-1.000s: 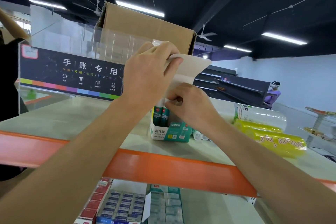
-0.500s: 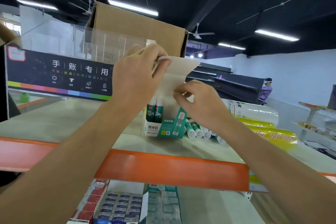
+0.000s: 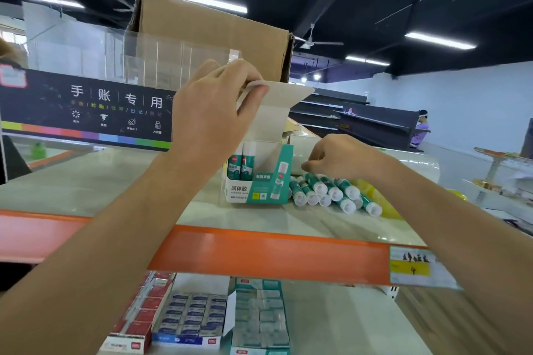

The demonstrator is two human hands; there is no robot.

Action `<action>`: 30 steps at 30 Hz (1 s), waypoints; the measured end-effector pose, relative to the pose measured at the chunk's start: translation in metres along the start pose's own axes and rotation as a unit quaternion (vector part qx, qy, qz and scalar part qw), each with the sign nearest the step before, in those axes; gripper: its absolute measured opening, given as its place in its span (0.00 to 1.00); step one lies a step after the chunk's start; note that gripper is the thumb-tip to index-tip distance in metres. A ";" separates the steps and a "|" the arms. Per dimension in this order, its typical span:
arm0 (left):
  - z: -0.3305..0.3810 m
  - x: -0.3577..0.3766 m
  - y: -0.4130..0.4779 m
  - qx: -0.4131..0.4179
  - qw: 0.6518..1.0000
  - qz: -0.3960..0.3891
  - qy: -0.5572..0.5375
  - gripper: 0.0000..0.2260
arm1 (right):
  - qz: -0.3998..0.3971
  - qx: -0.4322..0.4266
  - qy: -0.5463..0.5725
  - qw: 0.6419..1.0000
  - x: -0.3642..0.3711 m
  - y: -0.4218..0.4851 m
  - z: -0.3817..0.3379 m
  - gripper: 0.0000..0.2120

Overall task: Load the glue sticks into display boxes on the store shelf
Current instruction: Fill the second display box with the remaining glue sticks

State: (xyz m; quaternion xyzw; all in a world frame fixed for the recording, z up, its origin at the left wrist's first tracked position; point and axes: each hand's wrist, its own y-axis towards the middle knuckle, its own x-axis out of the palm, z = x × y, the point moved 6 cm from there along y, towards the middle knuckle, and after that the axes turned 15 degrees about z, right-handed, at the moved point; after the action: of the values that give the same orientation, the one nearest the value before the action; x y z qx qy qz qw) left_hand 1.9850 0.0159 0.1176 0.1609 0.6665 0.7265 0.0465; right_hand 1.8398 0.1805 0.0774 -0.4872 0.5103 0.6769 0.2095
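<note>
**Head camera: lid held up, right hand down at the loose sticks**

Head view, the only one we have. At centre frame the display box (image 3: 257, 181) sits on the shelf (image 3: 115, 181), teal and white, with two glue sticks standing upright in its left side. The left hand (image 3: 213, 112) is curled over the top edge of the raised lid flap (image 3: 274, 106), fingers pinching thin card and holding it open. Just right of the box lies the pile of loose glue sticks (image 3: 331, 193), lying on their sides, white caps toward us. The right hand (image 3: 337, 157) hovers over that pile, fingers drawn narrow; whether they already grip a stick, I cannot tell.

Handling, as I judge it: small, light, rigid plastic tubes, smooth and round, so likely to roll and slip. Best taken around the barrel near the middle, then tipped upright into the box. The card lid looks flimsy and would crease under a hard squeeze.

Against half a second ago: the right hand was up at the box opening, and now it is lower and further right, over the pile. The left hand keeps its hold on the flap.
</note>
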 end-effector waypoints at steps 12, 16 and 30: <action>0.000 -0.001 -0.001 0.002 1.000 -0.001 -0.006 0.08 | -0.051 0.047 -0.013 0.998 0.016 0.005 -0.004 0.18; -0.001 0.000 0.000 0.002 1.000 -0.003 -0.001 0.07 | 0.000 0.071 0.051 0.996 0.004 0.005 -0.004 0.14; -0.002 0.001 0.001 -0.009 1.000 -0.003 -0.001 0.08 | 0.208 0.074 0.400 0.890 -0.061 -0.028 -0.022 0.08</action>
State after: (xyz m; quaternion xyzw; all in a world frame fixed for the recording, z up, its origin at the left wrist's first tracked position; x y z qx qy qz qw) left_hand 1.9834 0.0140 0.1188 0.1588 0.6604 0.7322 0.0506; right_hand 1.8978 0.1847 0.1172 -0.5826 0.6894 0.4129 -0.1220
